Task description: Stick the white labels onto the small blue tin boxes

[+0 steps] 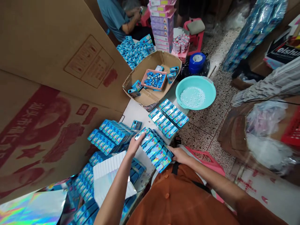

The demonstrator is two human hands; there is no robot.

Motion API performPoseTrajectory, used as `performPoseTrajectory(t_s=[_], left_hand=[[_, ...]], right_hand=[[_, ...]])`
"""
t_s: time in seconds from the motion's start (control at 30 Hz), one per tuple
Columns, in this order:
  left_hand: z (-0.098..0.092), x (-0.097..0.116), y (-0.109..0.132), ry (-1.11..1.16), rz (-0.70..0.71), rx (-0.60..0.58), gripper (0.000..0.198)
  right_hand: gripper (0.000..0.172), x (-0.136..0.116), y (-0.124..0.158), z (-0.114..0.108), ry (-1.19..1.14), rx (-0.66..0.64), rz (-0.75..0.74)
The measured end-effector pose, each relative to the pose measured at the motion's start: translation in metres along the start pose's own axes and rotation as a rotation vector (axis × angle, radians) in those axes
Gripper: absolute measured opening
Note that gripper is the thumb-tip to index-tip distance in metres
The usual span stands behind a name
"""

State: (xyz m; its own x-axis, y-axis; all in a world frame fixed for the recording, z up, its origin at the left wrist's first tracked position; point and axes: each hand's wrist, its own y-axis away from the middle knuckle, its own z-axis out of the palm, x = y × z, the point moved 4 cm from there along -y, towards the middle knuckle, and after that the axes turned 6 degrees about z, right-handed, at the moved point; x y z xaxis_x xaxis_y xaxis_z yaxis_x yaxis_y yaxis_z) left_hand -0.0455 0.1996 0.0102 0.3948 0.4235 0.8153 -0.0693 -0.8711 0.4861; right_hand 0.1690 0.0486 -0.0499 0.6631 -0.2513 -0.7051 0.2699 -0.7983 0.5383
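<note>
A block of small blue boxes (pixel 154 148) with shiny, colourful faces is tilted in front of my body. My left hand (pixel 136 144) grips its upper left end, thumb on top. At the right side, my right hand (pixel 180 155) has its fingers curled against the block's edge; part of the fingers is hidden. Just beyond lie two more groups of shiny-faced blue boxes, a nearer one (pixel 163 122) and a farther one (pixel 174 113). A single blue box (pixel 136 125) lies left of them. Stacked blue boxes (pixel 109 136) with round marks stand left of my left hand.
A cut-down carton (pixel 150 100) holds a pink tray (pixel 142 82) of small blue-and-silver pieces. Beside it is a turquoise basin (pixel 209 93) with white bits. White ridged sheets (pixel 110 172) lie by my left forearm. Large cardboard (pixel 53 78) walls the left. Another person (pixel 117 18) sits beyond.
</note>
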Motion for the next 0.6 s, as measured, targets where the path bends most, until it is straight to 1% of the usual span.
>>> performPoseTrajectory(t_s=[0.07,0.13,0.27,0.33,0.4,0.47,0.53,0.6], left_hand=[[0.008,0.027,-0.006,-0.002,0.069,-0.066,0.06],[0.022,0.058,-0.018,-0.02,0.141,-0.118,0.058],[0.062,0.117,-0.054,-0.05,0.275,-0.144,0.055],[0.083,0.139,-0.072,-0.029,0.313,-0.148,0.057],[0.1,0.152,-0.089,-0.006,0.304,-0.128,0.058],[0.111,0.155,-0.104,-0.018,0.283,-0.095,0.058],[0.119,0.152,-0.117,-0.094,0.269,-0.074,0.058],[0.123,0.145,-0.128,-0.21,0.261,-0.038,0.058]], right_hand=[[0.081,-0.002,0.007,-0.021,0.031,0.071,-0.001],[0.08,0.001,0.01,-0.047,0.071,0.159,0.005],[0.075,0.012,0.007,-0.113,0.187,0.32,0.0],[0.073,0.019,0.003,-0.146,0.218,0.376,-0.031],[0.072,0.027,-0.004,-0.174,0.23,0.415,-0.093],[0.072,0.036,-0.012,-0.193,0.257,0.437,-0.143],[0.074,0.047,-0.021,-0.203,0.309,0.443,-0.154],[0.079,0.058,-0.03,-0.208,0.342,0.444,-0.146]])
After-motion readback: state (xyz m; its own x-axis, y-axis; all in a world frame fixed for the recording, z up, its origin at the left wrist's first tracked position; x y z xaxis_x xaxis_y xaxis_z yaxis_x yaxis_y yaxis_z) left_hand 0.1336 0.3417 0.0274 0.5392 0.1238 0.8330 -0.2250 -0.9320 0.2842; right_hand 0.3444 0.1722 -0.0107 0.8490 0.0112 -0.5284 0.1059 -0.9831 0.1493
